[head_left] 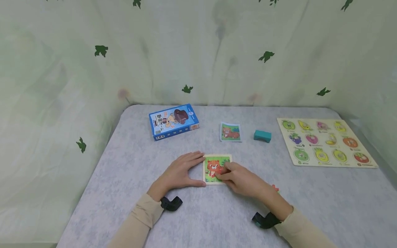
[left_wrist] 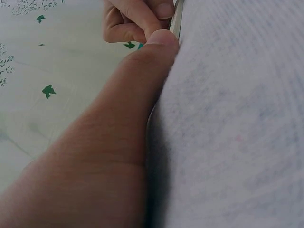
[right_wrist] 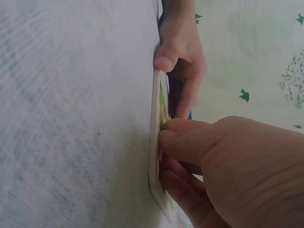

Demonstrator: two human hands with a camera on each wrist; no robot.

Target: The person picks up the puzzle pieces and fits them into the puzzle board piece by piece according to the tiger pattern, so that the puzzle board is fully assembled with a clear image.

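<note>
A small square tiger puzzle [head_left: 214, 167] with a pale wooden rim lies flat on the table. My left hand [head_left: 183, 170] rests at its left side, thumb touching the lower left corner and extended fingertips near the upper left. Over the puzzle's right half, my right hand [head_left: 242, 177] brings thumb and fingers together on a puzzle piece at the tiger's body. Those fingers mostly cover the piece. In the right wrist view the puzzle's edge [right_wrist: 155, 123] shows side-on, with the right fingertips [right_wrist: 171, 137] low against its face.
A loose red piece [head_left: 275, 188] lies partly behind the right forearm. Farther back are a blue game box [head_left: 173, 120], a picture card [head_left: 231, 132] and a teal block [head_left: 262, 135]. A fruit puzzle board [head_left: 325, 143] lies at the right.
</note>
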